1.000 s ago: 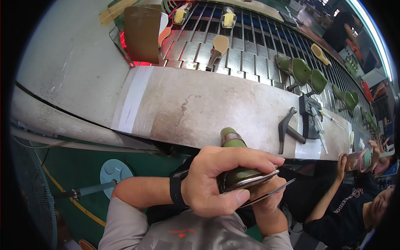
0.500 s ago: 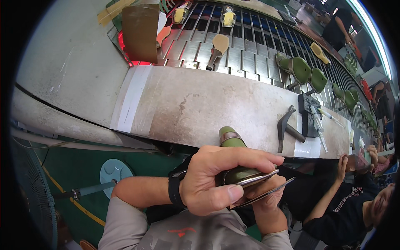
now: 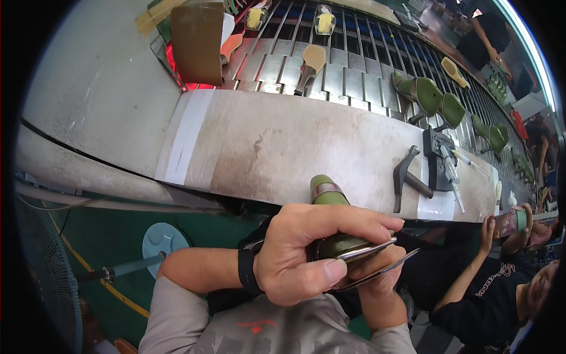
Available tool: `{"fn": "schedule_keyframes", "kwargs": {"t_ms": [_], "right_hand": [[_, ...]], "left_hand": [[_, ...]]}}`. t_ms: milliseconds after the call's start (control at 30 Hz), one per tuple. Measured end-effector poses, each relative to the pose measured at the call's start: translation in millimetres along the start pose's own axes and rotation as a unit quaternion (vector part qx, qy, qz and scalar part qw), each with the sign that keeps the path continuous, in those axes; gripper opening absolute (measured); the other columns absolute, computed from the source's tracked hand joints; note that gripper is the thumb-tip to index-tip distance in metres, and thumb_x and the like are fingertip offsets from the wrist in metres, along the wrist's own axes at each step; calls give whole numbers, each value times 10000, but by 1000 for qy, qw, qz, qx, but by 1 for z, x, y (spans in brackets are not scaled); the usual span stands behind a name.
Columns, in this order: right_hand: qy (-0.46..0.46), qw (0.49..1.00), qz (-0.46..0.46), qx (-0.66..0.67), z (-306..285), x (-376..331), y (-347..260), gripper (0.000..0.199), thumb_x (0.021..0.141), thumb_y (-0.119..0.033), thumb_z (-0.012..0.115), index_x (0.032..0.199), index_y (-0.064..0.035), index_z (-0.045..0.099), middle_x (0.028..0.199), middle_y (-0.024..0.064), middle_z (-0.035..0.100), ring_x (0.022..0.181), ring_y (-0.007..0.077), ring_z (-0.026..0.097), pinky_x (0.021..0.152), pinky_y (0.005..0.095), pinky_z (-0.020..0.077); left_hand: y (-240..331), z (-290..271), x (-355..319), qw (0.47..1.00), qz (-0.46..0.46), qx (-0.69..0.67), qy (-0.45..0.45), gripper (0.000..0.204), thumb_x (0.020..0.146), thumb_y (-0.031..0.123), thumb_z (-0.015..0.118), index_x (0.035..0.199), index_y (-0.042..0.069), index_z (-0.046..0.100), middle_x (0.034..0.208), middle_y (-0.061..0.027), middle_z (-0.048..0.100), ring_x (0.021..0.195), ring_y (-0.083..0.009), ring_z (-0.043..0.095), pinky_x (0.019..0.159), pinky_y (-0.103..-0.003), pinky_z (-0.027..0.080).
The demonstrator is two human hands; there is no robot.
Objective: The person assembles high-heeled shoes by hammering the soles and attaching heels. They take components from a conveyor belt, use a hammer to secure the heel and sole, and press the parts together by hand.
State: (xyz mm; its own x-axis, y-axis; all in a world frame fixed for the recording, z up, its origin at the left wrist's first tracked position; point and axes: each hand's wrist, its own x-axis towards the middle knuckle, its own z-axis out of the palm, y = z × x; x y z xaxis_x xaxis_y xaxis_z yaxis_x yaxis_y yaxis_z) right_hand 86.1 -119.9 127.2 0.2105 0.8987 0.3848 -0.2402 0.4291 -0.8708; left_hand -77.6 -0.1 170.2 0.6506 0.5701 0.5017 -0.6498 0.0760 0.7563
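While the slatted conveyor [image 3: 354, 65] carries its load across the top of the view, the left hand [image 3: 306, 253] wraps tight around a green shoe on a last [image 3: 333, 218], fingers curled over the top and thumb pressed along the near side. That shoe sits right in front of the chest, just below the edge of the grey workbench [image 3: 277, 147], its rounded end poking up above the knuckles. A black watch [image 3: 247, 268] bands the left wrist. Under the shoe, the right hand [image 3: 380, 289] closes in from below; it's mostly hidden, and it appears to grip a thin flat metal tool [image 3: 383, 271] that lies against the sole, though how tightly I cannot tell. Up on the bench, well apart from the hands, a hammer [image 3: 407, 177] lies beside a dark block [image 3: 439, 159] on a white sheet. More green shoes [image 3: 433, 97] ride the conveyor. A co-worker in a black shirt [image 3: 489, 295] sits at the right.
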Motion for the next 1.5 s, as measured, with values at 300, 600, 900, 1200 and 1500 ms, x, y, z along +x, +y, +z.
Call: {"fn": "schedule_keyframes", "kwargs": {"t_ms": [300,600,900,1200,1500], "right_hand": [[28,998,42,39,6,2,-3,548,1001,-483,755,868,48,772,822,145,787,790,210,745,755,346,605],[43,995,53,78,7,0,2,537,971,-461,805,1050,68,757,974,143,788,914,199,738,842,349,593],[94,979,160,88,-28,73,1,423,1112,-293,565,1226,112,601,867,175,715,622,227,711,573,340,618],[58,817,-100,-565,-82,100,18,312,932,-60,722,1234,16,709,1136,202,736,1035,332,704,908,410,549],[-115,930,327,121,-88,-78,7,204,940,-71,800,1129,1,777,862,17,704,728,33,595,611,233,463]], "left_hand": [[3,-6,5,999,-10,46,-15,521,891,177,582,1293,-149,638,1352,-425,631,1173,-392,743,1057,-434,565],[4,-19,10,990,13,124,-61,549,867,120,639,1365,-107,591,1410,-371,629,1202,-366,735,1058,-414,560],[28,-36,-4,965,-31,225,132,399,938,160,755,1239,-42,587,999,-72,753,841,-147,699,779,-319,575],[16,-30,-53,867,-341,320,-173,399,872,212,773,1137,-50,633,815,-129,736,667,-300,719,627,-343,554],[-62,13,-61,863,-328,257,-286,315,779,222,799,945,23,619,601,-102,576,500,-337,592,476,-410,457]]}}
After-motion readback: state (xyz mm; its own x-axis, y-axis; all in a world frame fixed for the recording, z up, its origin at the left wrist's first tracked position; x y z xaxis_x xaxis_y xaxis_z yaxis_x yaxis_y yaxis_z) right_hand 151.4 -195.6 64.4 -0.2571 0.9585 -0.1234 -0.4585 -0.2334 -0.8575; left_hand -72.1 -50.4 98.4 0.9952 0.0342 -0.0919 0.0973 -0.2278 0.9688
